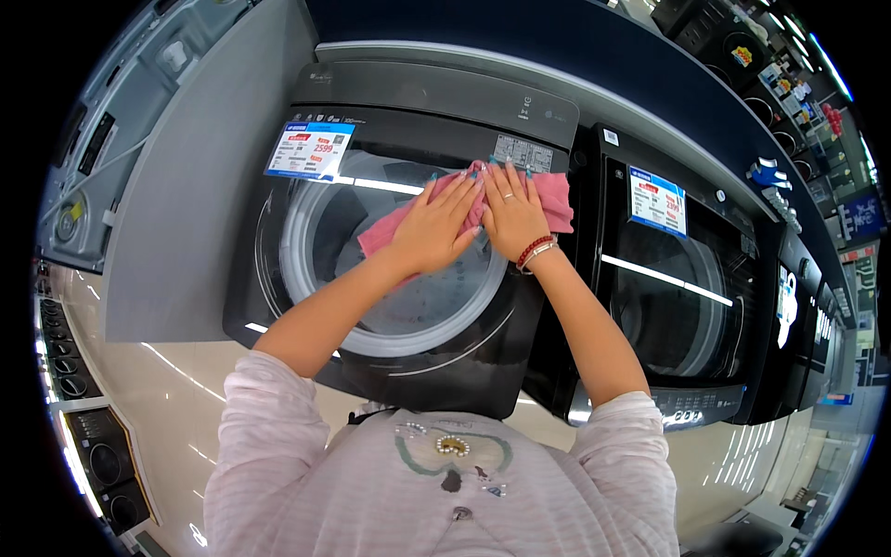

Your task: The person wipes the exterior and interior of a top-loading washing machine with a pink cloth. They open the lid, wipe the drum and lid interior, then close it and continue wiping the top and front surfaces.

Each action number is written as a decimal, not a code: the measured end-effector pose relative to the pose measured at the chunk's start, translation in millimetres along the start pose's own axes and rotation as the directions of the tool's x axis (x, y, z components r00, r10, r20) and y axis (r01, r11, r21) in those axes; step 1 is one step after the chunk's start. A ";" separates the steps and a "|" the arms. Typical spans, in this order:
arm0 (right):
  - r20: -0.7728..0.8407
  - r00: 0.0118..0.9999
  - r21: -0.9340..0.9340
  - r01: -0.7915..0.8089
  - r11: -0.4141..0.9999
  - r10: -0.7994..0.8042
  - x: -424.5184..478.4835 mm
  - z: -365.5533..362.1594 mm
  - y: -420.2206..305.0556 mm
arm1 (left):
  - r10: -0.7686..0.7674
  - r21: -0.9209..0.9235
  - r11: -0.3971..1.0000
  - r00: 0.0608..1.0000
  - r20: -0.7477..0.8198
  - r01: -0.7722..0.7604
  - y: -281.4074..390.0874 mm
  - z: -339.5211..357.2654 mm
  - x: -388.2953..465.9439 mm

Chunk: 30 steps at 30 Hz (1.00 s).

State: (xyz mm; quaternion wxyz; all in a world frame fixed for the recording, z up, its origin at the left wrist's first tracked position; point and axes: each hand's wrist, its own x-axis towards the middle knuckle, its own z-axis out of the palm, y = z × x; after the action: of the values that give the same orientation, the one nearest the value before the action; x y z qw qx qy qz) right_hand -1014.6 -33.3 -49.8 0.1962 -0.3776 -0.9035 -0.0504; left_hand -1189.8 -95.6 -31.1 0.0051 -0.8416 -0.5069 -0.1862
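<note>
A pink cloth (555,198) lies bunched and spread over the upper right part of the glass lid of a dark top-loading washing machine (445,379). My left hand (438,226) presses on the cloth with its palm down and fingers stretched toward the back. Close beside it, my right hand (514,209) also lies palm down on the cloth, a ring on one finger and a red bead bracelet at the wrist. Through the lid a pale ring around the drum shows. A price card (310,151) stands at the lid's back left corner, and a printed label (523,153) is behind the hands.
A second black top-loading washer (675,306) with its own price card (658,202) stands close on the right, with more machines beyond. A grey partition (188,202) rises on the left. Behind the machines runs a dark blue panel with a pale ledge (487,56).
</note>
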 end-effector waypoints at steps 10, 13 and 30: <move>0.018 0.993 -0.063 -0.113 0.992 0.115 77.1 19.3 65.2 | 0.065 -0.004 0.998 0.997 -0.031 -0.065 -70.2 17.4 97.1; 0.038 0.989 -0.076 -0.141 0.987 0.144 83.0 21.4 70.8 | 0.102 0.013 0.995 0.995 -0.019 -0.102 -82.4 17.8 113.4; -0.022 0.977 -0.124 -0.215 0.969 0.214 -41.6 -20.9 -13.7 | 0.233 0.041 0.971 0.972 0.022 -0.234 -24.4 3.6 24.2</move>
State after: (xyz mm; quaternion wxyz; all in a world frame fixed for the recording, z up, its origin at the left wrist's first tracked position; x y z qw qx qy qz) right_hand -991.1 -75.6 -46.2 0.1804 -0.4845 -0.8516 -0.0872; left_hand -1199.5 -62.4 -31.2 0.0407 -0.8966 -0.4085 -0.1662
